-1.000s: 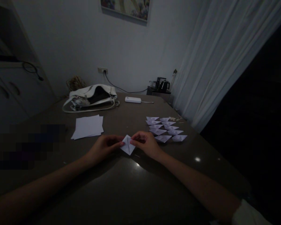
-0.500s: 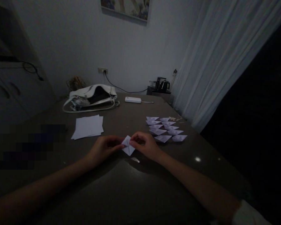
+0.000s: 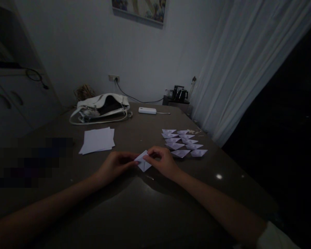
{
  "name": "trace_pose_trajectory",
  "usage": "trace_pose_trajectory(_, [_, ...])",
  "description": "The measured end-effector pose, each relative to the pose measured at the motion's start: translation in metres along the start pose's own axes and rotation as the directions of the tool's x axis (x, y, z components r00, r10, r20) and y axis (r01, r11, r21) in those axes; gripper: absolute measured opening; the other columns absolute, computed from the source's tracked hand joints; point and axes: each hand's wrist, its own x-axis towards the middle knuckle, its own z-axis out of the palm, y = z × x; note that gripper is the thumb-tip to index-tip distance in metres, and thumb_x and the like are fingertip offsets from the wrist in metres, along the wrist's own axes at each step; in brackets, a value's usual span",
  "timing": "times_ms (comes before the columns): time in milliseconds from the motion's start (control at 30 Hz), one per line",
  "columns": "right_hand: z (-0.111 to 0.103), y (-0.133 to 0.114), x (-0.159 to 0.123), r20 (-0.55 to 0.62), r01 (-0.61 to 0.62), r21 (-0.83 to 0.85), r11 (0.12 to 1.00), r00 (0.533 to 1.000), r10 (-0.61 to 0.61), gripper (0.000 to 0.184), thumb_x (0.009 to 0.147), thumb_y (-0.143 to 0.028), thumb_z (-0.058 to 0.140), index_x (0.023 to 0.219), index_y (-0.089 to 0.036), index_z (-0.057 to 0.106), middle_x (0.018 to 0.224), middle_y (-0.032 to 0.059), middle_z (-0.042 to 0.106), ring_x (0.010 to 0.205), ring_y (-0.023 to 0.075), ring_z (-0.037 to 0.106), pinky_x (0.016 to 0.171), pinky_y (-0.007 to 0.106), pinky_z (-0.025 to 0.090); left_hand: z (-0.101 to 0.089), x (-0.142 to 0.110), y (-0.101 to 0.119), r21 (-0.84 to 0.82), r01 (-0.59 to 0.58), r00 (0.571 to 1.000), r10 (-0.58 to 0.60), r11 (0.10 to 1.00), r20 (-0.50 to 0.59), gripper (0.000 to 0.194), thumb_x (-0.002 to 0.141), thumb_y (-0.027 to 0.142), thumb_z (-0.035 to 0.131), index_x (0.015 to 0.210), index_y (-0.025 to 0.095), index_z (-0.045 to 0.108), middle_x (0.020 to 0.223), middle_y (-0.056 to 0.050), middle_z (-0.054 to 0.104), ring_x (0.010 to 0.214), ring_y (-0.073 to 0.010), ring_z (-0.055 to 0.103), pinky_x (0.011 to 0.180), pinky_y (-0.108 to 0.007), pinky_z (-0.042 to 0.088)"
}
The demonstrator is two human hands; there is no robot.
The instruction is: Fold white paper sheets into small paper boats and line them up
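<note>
A small folded piece of white paper [image 3: 144,166], roughly diamond-shaped with a crease down its middle, is held just over the table between my hands. My left hand [image 3: 116,164] pinches its left corner between thumb and fingers. On the other side, my right hand [image 3: 162,160] grips the upper right part, thumb on the near face; its fingers hide that corner. Right of my right hand, several folded paper boats [image 3: 180,153] stand in two columns. Beyond my left hand lies a stack of white paper sheets [image 3: 97,140].
A white handbag [image 3: 101,102] lies open at the back left of the dark table [image 3: 134,214]. Near the far edge is a white power strip-like device [image 3: 147,110] with a short cable. Small scraps [image 3: 194,131] lie past the boats. A sheer curtain [image 3: 215,86] hangs at right.
The folded paper has opened wider toward the right and tilted slightly, its upper right now under my right fingers. My right hand has shifted a little; my left hand has barely moved.
</note>
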Motion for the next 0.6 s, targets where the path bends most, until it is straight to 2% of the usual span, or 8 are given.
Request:
trace_pose_trajectory(100, [0.0007, 0.0012, -0.0001, -0.006, -0.004, 0.001, 1.000, 1.000, 0.004, 0.017, 0.079, -0.031, 0.062, 0.073, -0.016, 0.059, 0.072, 0.0017, 0.061, 0.066, 0.0119, 0.057, 0.063, 0.025, 0.047, -0.0002, 0.0000, 0.0004, -0.057, 0.015, 1.000, -0.015, 0.998, -0.009, 0.029, 0.076, 0.033, 0.065, 0.101, 0.019, 0.070, 0.095, -0.005, 0.074, 0.086, -0.0232, 0.067, 0.079, -0.037, 0.054])
trace_pose_trajectory(233, [0.0023, 0.0008, -0.0011, -0.022, -0.004, 0.040, 0.999, 1.000, 0.005, 0.016, 0.078, -0.031, 0.063, 0.075, -0.016, 0.059, 0.082, 0.0043, 0.063, 0.074, 0.0134, 0.060, 0.069, 0.026, 0.049, -0.0005, 0.0004, 0.0017, -0.092, 0.026, 0.999, -0.028, 0.995, -0.021, 0.027, 0.075, 0.034, 0.065, 0.097, 0.019, 0.072, 0.089, -0.005, 0.075, 0.080, -0.0225, 0.068, 0.076, -0.036, 0.054])
trace_pose_trajectory(333, [0.0034, -0.0002, -0.0019, -0.011, -0.006, 0.069, 0.998, 1.000, 0.006, 0.017, 0.079, -0.032, 0.062, 0.075, -0.016, 0.059, 0.078, 0.0030, 0.063, 0.072, 0.0129, 0.059, 0.069, 0.026, 0.049, -0.0007, 0.0004, 0.0040, -0.112, 0.037, 0.999, -0.039, 0.993, -0.023, 0.027, 0.073, 0.034, 0.066, 0.094, 0.018, 0.073, 0.086, -0.006, 0.075, 0.077, -0.0217, 0.067, 0.072, -0.034, 0.054])
trace_pose_trajectory(600, [0.0045, -0.0017, -0.0022, -0.084, 0.029, 0.035, 0.999, 0.996, -0.026, 0.016, 0.078, -0.030, 0.062, 0.070, -0.016, 0.058, 0.068, 0.0012, 0.060, 0.064, 0.0121, 0.056, 0.061, 0.024, 0.046, 0.0004, -0.0003, 0.0013, -0.020, 0.049, 0.994, -0.050, 0.999, -0.098, 0.031, 0.076, 0.038, 0.061, 0.093, 0.014, 0.072, 0.071, -0.005, 0.072, 0.060, -0.0161, 0.061, 0.054, -0.024, 0.047])
